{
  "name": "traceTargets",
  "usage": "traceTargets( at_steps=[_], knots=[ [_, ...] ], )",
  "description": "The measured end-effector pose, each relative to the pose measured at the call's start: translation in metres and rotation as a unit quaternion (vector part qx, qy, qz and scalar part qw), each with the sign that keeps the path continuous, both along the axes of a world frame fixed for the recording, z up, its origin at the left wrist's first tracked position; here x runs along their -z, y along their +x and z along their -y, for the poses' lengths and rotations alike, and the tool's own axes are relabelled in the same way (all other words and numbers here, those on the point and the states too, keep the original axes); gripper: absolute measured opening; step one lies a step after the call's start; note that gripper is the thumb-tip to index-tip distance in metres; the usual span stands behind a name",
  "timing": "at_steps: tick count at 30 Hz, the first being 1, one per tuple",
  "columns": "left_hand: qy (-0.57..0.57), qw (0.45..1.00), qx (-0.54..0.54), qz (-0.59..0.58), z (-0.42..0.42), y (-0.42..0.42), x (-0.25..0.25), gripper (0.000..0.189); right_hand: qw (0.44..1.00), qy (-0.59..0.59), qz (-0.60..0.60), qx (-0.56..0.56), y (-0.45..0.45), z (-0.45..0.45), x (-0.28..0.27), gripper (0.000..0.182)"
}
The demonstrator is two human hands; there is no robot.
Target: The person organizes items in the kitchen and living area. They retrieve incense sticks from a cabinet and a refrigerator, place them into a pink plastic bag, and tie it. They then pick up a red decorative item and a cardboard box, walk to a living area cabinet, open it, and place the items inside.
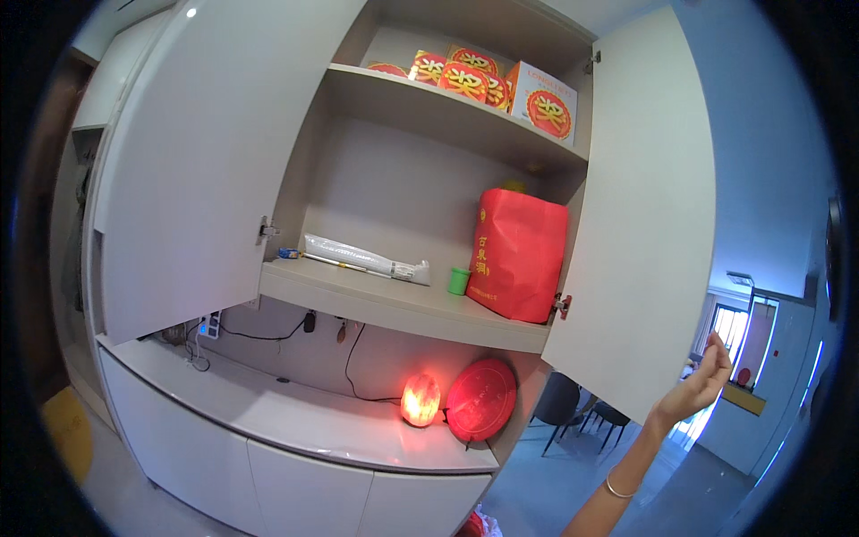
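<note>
My right hand (696, 389) is raised at the right, just outside the lower free edge of the right cabinet door (637, 221). Its fingers are bent, and I cannot tell whether they touch the door. A thin bangle (619, 493) circles that forearm. My left hand is out of view. Before me a wall cabinet stands open, its left door (201, 174) swung out too. On its lower shelf (376, 285) are a red bag (520, 255) bearing writing, a green cup (458, 281), and a long plastic-wrapped package (366, 257) with a thin rod (345, 266) along it.
Several red-and-yellow boxes (463, 82) and a larger white box (547, 101) fill part of the upper shelf. Below, a glowing lamp (421, 401) and a red disc-shaped object (482, 401) stand on the counter (302, 409). Cables lead to a power strip (209, 325). Dark chairs (558, 399) stand beyond.
</note>
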State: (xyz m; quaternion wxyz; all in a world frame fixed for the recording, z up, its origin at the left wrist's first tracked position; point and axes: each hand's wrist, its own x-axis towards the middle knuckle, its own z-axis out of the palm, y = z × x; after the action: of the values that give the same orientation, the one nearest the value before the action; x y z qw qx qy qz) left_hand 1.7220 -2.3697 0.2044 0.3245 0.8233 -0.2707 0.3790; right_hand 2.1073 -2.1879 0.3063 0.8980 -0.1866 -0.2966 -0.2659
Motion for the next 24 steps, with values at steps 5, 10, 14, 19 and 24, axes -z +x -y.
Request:
traceTargets(
  at_steps=[5, 10, 14, 19, 24],
  knots=[
    [-0.017, 1.0, 0.013, -0.02, 0.071, 0.016, 0.0, 0.025, 0.981, -0.155, 0.016, 0.118, 0.076, -0.021, 0.005, 0.044],
    [-0.004, 0.998, -0.005, -0.064, 0.118, 0.033, 0.021, 0.033, 0.948, -0.298, 0.019, 0.111, 0.121, -0.065, 0.038, 0.066],
    [0.002, 0.993, -0.061, -0.104, 0.152, 0.051, 0.006, 0.017, 0.924, -0.38, 0.041, 0.018, 0.111, -0.074, 0.052, 0.071],
    [-0.14, 0.961, -0.235, 0.045, 0.185, 0.062, 0.017, 0.035, 0.919, -0.388, 0.061, -0.037, 0.102, -0.077, 0.058, 0.06],
    [-0.137, 0.653, -0.7, 0.256, 0.091, -0.053, -0.036, 0.068, 0.905, -0.412, 0.091, -0.044, 0.147, -0.062, 0.072, 0.05]
  ],
)
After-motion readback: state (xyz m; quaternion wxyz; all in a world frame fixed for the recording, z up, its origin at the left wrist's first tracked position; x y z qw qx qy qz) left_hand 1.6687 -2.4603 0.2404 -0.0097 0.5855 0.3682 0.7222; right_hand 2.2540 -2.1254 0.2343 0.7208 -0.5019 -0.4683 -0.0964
